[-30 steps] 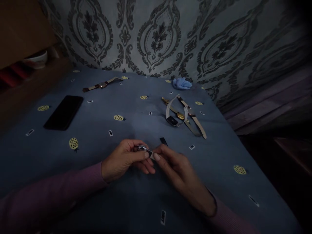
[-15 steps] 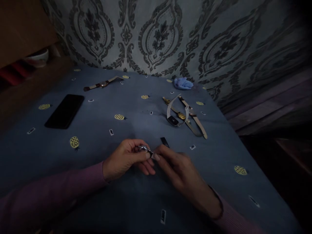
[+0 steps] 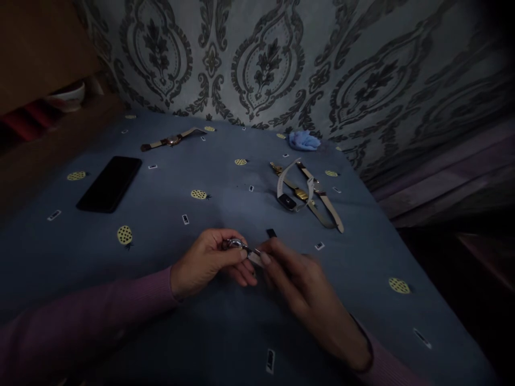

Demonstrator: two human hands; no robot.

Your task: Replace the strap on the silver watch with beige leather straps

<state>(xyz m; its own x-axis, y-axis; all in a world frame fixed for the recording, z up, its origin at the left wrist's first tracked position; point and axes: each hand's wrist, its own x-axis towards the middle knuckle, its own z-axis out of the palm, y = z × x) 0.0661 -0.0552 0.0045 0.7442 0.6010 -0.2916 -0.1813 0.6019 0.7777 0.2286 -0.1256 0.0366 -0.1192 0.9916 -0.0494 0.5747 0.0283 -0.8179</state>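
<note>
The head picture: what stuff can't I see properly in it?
In the head view:
Silver watch: markings too small, partly covered by the left hand.
Thin rod: one end hidden by the right hand.
Dark strip: near end hidden behind the right hand.
Right sleeve: cut off by the bottom edge.

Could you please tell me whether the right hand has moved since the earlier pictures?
Yes, slightly: the right hand has shifted to the right, nearer the rightmost yellow pineapple print on the tablecloth.
</note>
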